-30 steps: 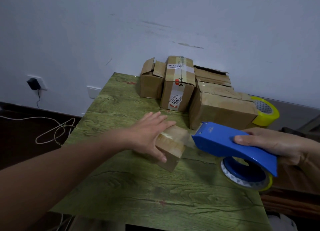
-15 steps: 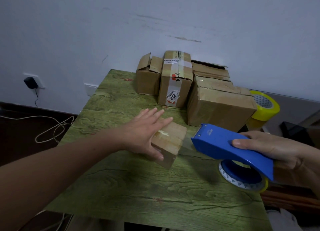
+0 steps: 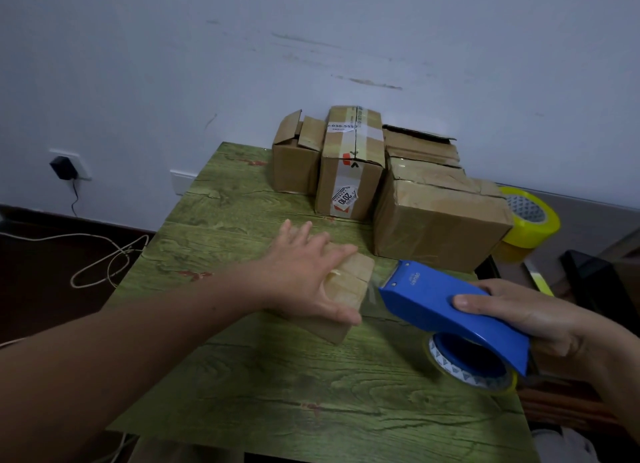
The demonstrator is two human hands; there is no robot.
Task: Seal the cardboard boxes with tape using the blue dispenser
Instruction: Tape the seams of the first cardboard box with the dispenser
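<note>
A small cardboard box (image 3: 349, 289) sits in the middle of the green table (image 3: 311, 393). My left hand (image 3: 304, 275) lies flat on its top with fingers spread, pressing it down. My right hand (image 3: 540, 320) grips the blue tape dispenser (image 3: 450, 310) just right of the box, its front edge close to the box's right side. A strip of clear tape runs from the dispenser's mouth to the box. The tape roll (image 3: 471, 365) hangs under the dispenser.
Several bigger cardboard boxes stand at the table's back: an open one (image 3: 294, 164), a taped one (image 3: 349, 171) and a large one (image 3: 436, 223). A yellow tape roll (image 3: 530, 220) lies at the right. Cables (image 3: 104, 254) trail on the floor at left.
The view has shifted slightly. My right hand has drawn the dispenser a little away from the small box, stretching tape. My left hand stays pressed on the box.
</note>
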